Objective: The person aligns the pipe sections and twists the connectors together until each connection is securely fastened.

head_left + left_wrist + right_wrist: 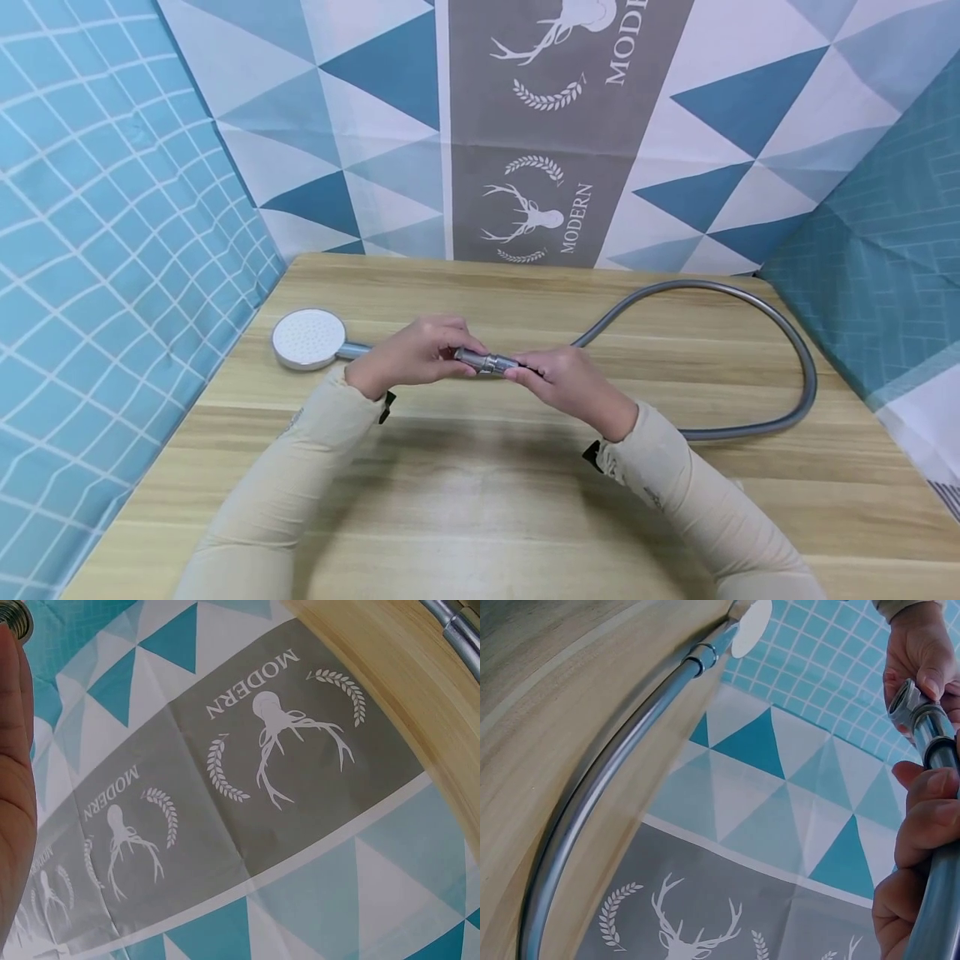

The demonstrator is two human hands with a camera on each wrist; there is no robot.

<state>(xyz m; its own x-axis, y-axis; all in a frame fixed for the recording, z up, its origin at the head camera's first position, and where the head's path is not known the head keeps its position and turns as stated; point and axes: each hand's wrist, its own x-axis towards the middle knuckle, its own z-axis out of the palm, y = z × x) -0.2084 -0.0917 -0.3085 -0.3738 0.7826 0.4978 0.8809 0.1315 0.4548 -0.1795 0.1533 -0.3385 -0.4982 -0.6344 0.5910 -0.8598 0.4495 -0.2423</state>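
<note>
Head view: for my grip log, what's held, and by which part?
Hose, by one end: left hand pinches its metal fitting, right hand holds just behind.

wooden tabletop point(465, 517); deer-print backdrop point(510, 133) behind; blue tile-patterned sheet point(112, 250) at left

With the hose fitting point(487, 363) as dial centre, the left hand point(420, 354) sits at nine o'clock, the right hand point(566, 379) at three. Beyond them on the table point(465, 517) lie the shower head point(309, 338) at nine and the looped hose point(809, 371) at three. Behind the table, at twelve, stands the back wall point(390, 125); the left side wall point(97, 225) is at ten.
</note>
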